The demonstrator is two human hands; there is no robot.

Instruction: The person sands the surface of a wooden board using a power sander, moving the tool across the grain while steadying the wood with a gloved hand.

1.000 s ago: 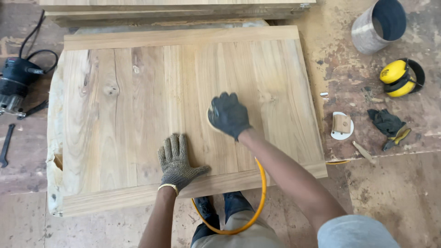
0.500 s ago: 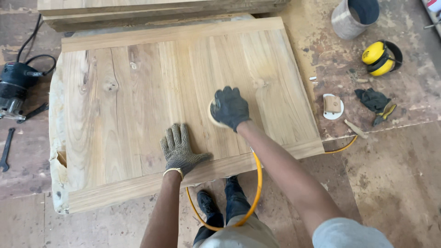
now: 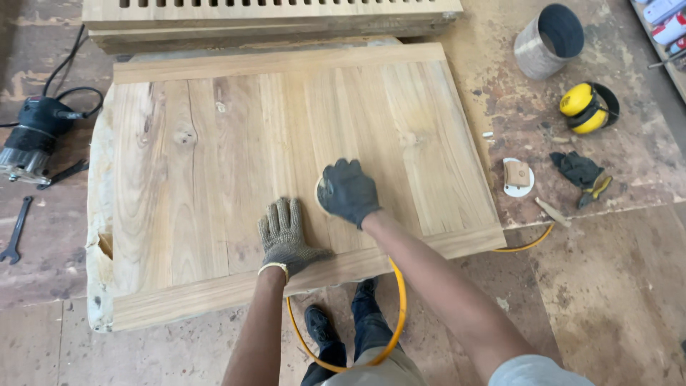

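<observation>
A large pale wooden panel (image 3: 214,164) lies flat in front of me. My right hand (image 3: 348,191), in a dark glove, grips a small round sander (image 3: 319,194) pressed onto the panel's middle; only the tool's pale edge shows beside the glove. A yellow hose (image 3: 397,314) loops from under the panel's near edge past my legs. My left hand (image 3: 286,236), in a grey knit glove, lies flat with spread fingers on the panel close to its near edge, just left of the right hand.
A black router (image 3: 32,139) with its cable and a wrench (image 3: 14,230) lie at the left. At the right are yellow earmuffs (image 3: 587,107), a grey cylinder (image 3: 549,32), a dark glove (image 3: 580,171) and a white disc (image 3: 517,179). A slatted wooden panel (image 3: 271,11) lies beyond.
My right hand has slid the sander a little toward the panel's near edge. The left hand stays planted. The view has shifted slightly.
</observation>
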